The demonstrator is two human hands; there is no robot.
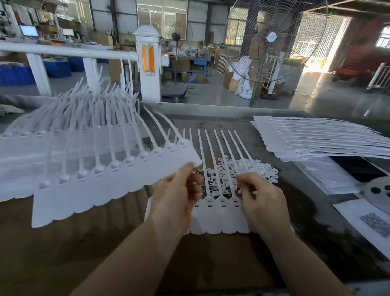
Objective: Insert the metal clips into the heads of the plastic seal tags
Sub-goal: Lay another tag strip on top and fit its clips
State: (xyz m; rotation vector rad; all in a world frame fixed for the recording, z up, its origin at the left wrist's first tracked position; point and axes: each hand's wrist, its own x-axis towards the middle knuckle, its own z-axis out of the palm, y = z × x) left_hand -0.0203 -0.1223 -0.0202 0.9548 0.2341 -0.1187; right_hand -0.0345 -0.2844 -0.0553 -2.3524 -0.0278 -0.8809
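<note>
Here the left hand [180, 191] pinches a raised strip of seal tags [114, 173] while the right hand [261, 196], seemingly pinching a clip, hovers over the flat strip [221, 211]; blurred fingers could misseat it.

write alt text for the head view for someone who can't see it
A person's left hand lifts a white sheet of joined seal tags by its corner, while the right hand rests on another tag strip lying on the table, beside a pile of metal clips.
</note>
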